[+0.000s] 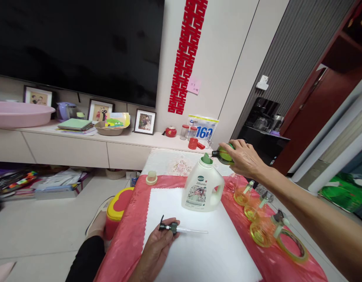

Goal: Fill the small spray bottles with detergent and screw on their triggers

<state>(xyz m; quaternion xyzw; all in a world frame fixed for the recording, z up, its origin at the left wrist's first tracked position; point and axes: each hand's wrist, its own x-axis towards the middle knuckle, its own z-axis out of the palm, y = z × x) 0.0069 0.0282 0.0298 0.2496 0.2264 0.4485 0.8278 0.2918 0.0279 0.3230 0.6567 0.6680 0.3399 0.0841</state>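
The left hand (pixel 158 247), cut off below near the wrist, is curled round a black plastic pump with a clear tube (pixel 172 228). On a white scalloped sheet (pixel 198 256) stands a pale, handled plastic bottle (pixel 201 188). Beside its mouth, contact unclear, tilts a black-necked green bottle (pixel 224 156), base hidden in the closed right hand (pixel 243 158).

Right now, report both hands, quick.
Left hand: closed, holding the pump.
Right hand: closed, holding the bottle, tipped with its neck at the jug's mouth.
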